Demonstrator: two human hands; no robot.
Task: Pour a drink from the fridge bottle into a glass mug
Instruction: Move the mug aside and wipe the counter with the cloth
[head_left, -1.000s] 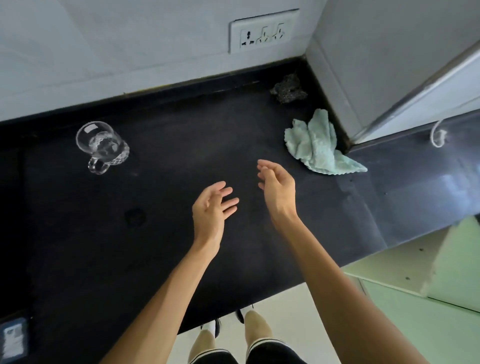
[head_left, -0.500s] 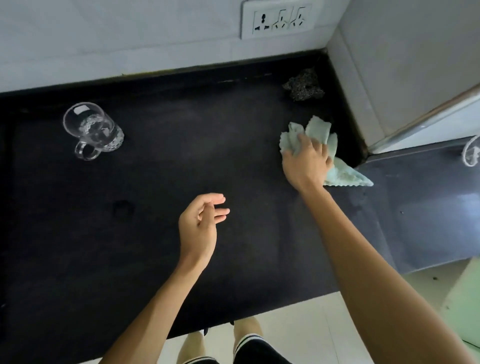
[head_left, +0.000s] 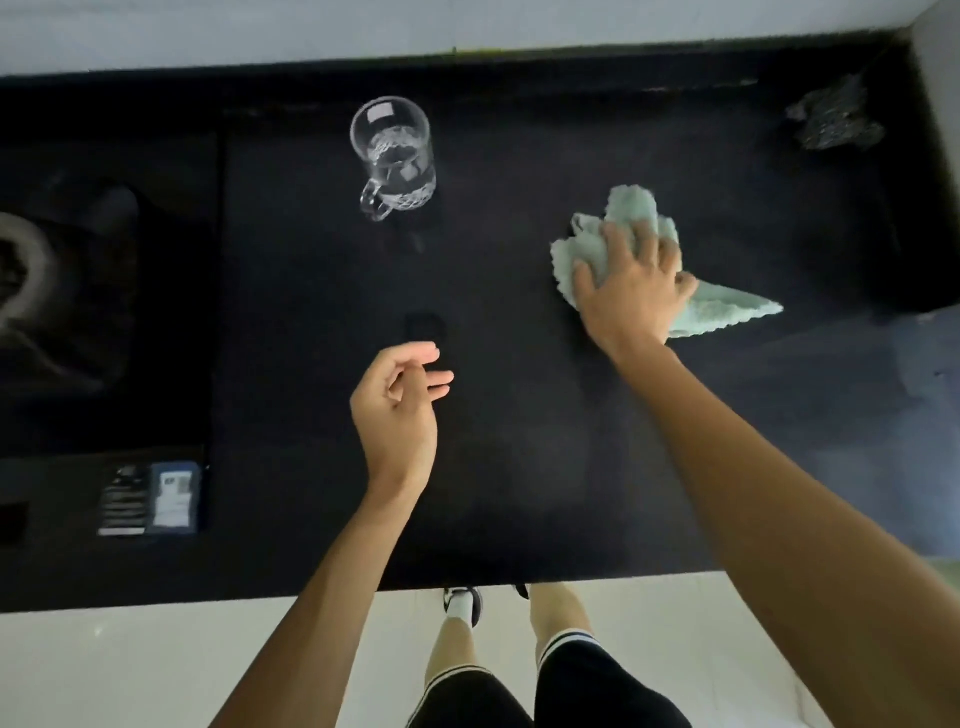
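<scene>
Right hand (head_left: 631, 291): palm down on the cloth (head_left: 727, 309), fingers spread and bent into its bunched folds, clutching it against the countertop (head_left: 519, 467).
Cloth: pale green, crumpled under the hand, one pointed corner lying out flat to the right.
Left hand (head_left: 397, 405): hangs over the middle of the countertop, fingers loosely curled, holding nothing.
Glass mug (head_left: 395, 156): stands upright toward the back of the countertop, left of the cloth and well apart from both hands.
Mug's look: clear glass, plain upper wall, cut diamond pattern round the lower part, handle turned toward the near left; whether it holds any liquid cannot be told.
Open room: bare dark surface lies between the mug, the left hand and the cloth.
Near edge: countertop ends just under the forearms, with pale floor (head_left: 130, 665) below it and the person's legs and shoes there.
Back edge: meets a pale wall (head_left: 467, 26).
Left side: a dark cooktop (head_left: 104, 312) with a burner, a sticker (head_left: 150, 499) at its near corner.
Far right corner: a dark scrubber lump (head_left: 831, 119) lies near the wall.
</scene>
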